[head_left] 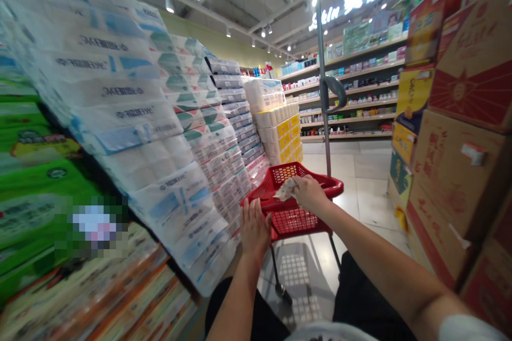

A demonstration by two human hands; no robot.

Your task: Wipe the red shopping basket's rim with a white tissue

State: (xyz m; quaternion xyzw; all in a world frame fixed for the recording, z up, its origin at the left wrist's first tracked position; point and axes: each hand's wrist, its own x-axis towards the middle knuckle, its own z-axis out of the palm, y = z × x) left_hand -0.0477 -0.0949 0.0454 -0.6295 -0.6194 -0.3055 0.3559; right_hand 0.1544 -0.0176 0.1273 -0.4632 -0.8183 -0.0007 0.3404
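Note:
A red shopping cart with a mesh basket stands in front of me, a tall grey pole rising at its right side. My left hand lies on the left part of the cart's rear rim, fingers extended and resting on it. Over the basket's rear edge, my right hand is closed on a crumpled, light-coloured cloth, which hangs toward the left against the red rim. The cloth's material is hard to make out.
Tall stacks of wrapped paper rolls line the left, with green packages nearer. Cardboard boxes are piled on the right. Shelves of small goods stand ahead beyond a tiled floor.

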